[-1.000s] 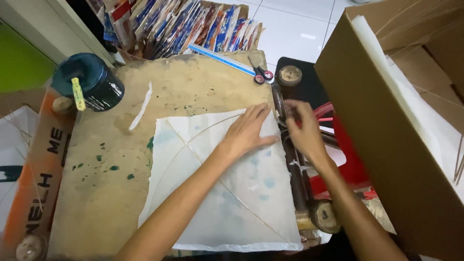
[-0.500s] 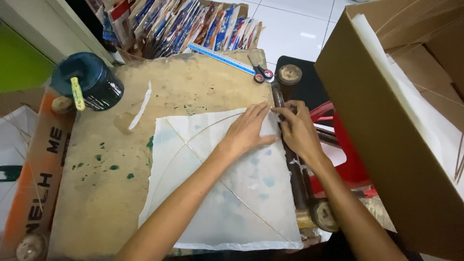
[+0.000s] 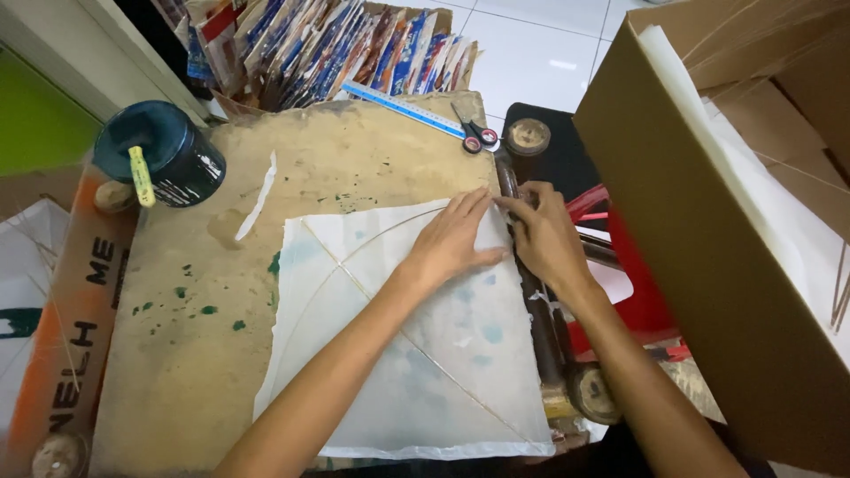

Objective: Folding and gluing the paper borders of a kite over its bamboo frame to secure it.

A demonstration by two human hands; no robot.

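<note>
Both forearms are bare right up to the frame's edge, no sleeves showing. The left hand [image 3: 453, 241] and right hand [image 3: 546, 237] carry no rings, watch, bracelet or gloves; fingernails are short and plain.

Back left: dark teal pot [image 3: 164, 150] with a yellow-handled brush [image 3: 140, 174] laid across its top
Back edge: blue ruler [image 3: 403, 108], red-handled scissors [image 3: 476, 133] at its end
Behind tabletop [image 3: 195, 354]: upright stack of coloured packets [image 3: 336, 49]
Right: big cardboard box [image 3: 708, 230]
Near pot: torn white paper strip [image 3: 257, 196]
</note>
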